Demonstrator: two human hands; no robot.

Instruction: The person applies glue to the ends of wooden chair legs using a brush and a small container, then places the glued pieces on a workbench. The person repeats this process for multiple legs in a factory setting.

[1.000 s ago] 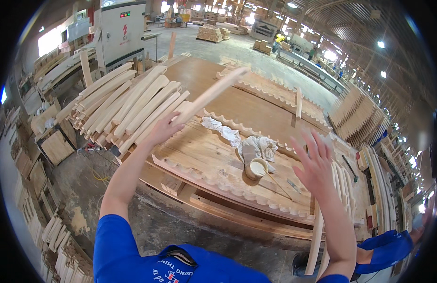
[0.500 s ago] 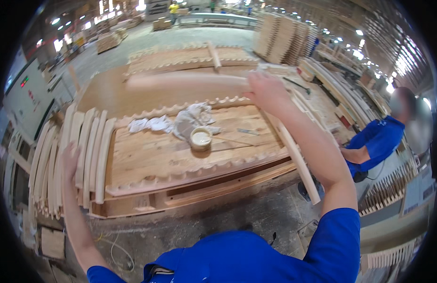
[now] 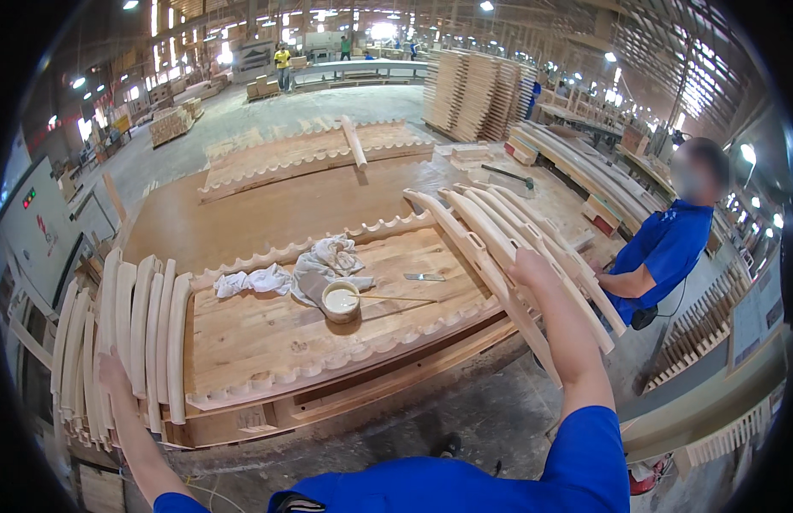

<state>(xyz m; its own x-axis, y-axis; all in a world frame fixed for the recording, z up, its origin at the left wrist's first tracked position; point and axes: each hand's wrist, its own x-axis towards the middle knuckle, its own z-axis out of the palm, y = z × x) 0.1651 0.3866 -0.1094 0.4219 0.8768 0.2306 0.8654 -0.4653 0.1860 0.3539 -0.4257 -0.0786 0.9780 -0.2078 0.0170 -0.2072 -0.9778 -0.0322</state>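
Note:
My left hand (image 3: 113, 376) is at the near end of a row of pale, gently curved wooden bars (image 3: 143, 329), its fingers closed around the end of one; the bar hides part of them. At the right end of the bench, my right hand (image 3: 526, 268) grips a wooden bar (image 3: 489, 229) that lies among several others, some with slots cut in them. Between the hands is a wooden panel (image 3: 242, 350) edged by scalloped rails (image 3: 396, 340). On it stand a tub of whitish paste (image 3: 341, 303), a thin stick (image 3: 398, 298), a flat blade (image 3: 425, 277) and crumpled rags (image 3: 328, 256).
Beyond the panel, a second scalloped rack (image 3: 277, 165) carries one loose bar (image 3: 355, 144). A hammer (image 3: 509, 176) lies at the far right. Close on the right stands a co-worker in blue (image 3: 670, 248). Tall stacks of wood (image 3: 473, 94) and a grey cabinet (image 3: 41, 218) are farther off.
My right hand has brought a bar from above the panel down to the bars at the right. My left hand has slid nearer along the left row. The view has shifted.

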